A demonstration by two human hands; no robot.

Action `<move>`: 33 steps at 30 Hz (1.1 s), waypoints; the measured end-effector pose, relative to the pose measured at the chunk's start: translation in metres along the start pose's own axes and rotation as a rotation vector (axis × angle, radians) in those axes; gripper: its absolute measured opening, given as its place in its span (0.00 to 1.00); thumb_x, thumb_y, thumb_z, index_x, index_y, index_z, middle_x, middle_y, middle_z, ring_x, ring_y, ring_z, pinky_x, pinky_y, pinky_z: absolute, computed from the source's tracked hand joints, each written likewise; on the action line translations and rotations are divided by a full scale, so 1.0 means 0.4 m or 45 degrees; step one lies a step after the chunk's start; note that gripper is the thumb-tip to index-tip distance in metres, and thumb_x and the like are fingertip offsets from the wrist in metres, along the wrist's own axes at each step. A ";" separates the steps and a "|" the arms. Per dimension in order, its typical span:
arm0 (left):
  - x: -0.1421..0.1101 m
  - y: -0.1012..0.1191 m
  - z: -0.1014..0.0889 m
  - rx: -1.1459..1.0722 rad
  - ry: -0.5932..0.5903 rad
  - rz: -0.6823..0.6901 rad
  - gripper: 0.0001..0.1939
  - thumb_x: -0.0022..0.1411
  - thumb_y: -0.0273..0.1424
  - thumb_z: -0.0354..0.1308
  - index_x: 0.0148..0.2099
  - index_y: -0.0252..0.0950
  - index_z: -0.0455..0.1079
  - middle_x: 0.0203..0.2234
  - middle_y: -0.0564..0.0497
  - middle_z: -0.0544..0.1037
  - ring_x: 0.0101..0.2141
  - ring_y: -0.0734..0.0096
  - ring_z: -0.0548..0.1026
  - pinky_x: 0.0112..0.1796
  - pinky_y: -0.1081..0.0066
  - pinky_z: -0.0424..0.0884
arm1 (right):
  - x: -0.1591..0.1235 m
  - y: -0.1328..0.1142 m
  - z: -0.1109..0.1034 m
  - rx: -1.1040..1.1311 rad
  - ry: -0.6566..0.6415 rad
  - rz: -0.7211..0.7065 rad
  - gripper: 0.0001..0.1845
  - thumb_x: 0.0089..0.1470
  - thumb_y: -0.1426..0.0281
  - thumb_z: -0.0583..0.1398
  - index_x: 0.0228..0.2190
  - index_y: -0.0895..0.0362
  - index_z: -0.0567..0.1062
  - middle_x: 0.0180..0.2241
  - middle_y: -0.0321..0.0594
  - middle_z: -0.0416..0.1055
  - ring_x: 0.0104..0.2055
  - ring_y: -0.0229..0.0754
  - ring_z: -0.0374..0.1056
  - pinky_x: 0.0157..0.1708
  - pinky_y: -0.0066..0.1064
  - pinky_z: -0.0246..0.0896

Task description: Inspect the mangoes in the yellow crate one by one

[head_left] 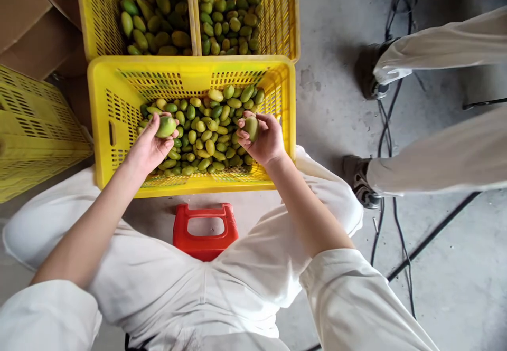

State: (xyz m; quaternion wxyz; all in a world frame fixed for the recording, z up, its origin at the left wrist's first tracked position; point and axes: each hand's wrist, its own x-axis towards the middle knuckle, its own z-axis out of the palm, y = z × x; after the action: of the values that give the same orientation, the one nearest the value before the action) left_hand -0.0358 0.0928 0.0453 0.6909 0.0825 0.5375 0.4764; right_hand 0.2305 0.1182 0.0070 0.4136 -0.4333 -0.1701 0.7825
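Observation:
My left hand (152,142) is closed round a green mango (166,126), held over the left side of the near yellow crate (119,84). My right hand (264,139) grips another green mango (251,127) over the crate's right side. The crate holds several small green and yellowish mangoes (206,129) piled in its bottom. I sit behind it in white clothes on a red stool (205,235).
Two more yellow crates of mangoes, one (95,18) at the back left and one (283,13) at the back right. An upturned yellow crate (35,129) and cardboard (27,24) lie left. Another person's legs and shoes (370,71) and black cables (390,124) lie right on the concrete floor.

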 end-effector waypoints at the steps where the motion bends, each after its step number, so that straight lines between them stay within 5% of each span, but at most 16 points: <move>1: -0.001 0.001 0.001 0.012 -0.012 0.001 0.10 0.62 0.41 0.62 0.39 0.40 0.73 0.32 0.49 0.79 0.28 0.74 0.77 0.21 0.80 0.67 | 0.001 0.000 -0.002 0.001 -0.006 -0.009 0.14 0.53 0.55 0.62 0.33 0.52 0.69 0.29 0.35 0.71 0.26 0.38 0.64 0.20 0.29 0.60; 9: -0.007 -0.001 -0.002 -0.089 -0.013 0.029 0.06 0.61 0.34 0.62 0.36 0.36 0.72 0.31 0.50 0.78 0.26 0.75 0.74 0.23 0.77 0.68 | 0.002 0.003 0.018 0.093 0.101 -0.076 0.13 0.51 0.61 0.67 0.35 0.49 0.70 0.33 0.30 0.73 0.28 0.34 0.66 0.22 0.25 0.61; 15: -0.004 0.013 -0.001 -0.213 0.007 0.018 0.10 0.65 0.40 0.57 0.36 0.39 0.71 0.29 0.50 0.77 0.25 0.73 0.74 0.23 0.75 0.69 | 0.013 0.010 0.011 0.130 0.209 -0.078 0.16 0.50 0.58 0.69 0.31 0.52 0.71 0.31 0.32 0.73 0.27 0.32 0.64 0.23 0.24 0.61; 22: -0.019 0.026 0.015 -0.197 0.012 -0.085 0.14 0.68 0.37 0.47 0.39 0.38 0.71 0.27 0.47 0.75 0.23 0.73 0.72 0.16 0.79 0.61 | 0.007 -0.012 0.000 0.018 0.212 -0.139 0.15 0.52 0.55 0.65 0.38 0.49 0.72 0.37 0.36 0.75 0.36 0.40 0.71 0.25 0.28 0.67; 29: -0.008 0.016 0.008 -0.163 0.063 0.069 0.04 0.64 0.34 0.57 0.39 0.40 0.72 0.27 0.50 0.77 0.24 0.73 0.72 0.19 0.76 0.64 | -0.003 -0.032 0.015 -0.032 0.214 -0.313 0.10 0.55 0.60 0.62 0.40 0.47 0.73 0.46 0.34 0.74 0.38 0.40 0.71 0.25 0.28 0.65; 33: -0.003 0.019 0.004 -0.181 0.067 0.121 0.10 0.66 0.41 0.58 0.37 0.40 0.71 0.27 0.51 0.77 0.22 0.76 0.69 0.20 0.76 0.63 | -0.005 -0.034 0.023 -0.120 0.249 -0.293 0.11 0.56 0.56 0.61 0.36 0.48 0.72 0.49 0.38 0.74 0.39 0.42 0.69 0.26 0.32 0.65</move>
State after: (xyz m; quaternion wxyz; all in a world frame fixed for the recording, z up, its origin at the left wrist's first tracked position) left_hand -0.0389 0.0967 0.0514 0.6573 0.0460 0.5158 0.5475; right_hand 0.2303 0.1257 0.0216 0.4943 -0.5039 -0.2139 0.6753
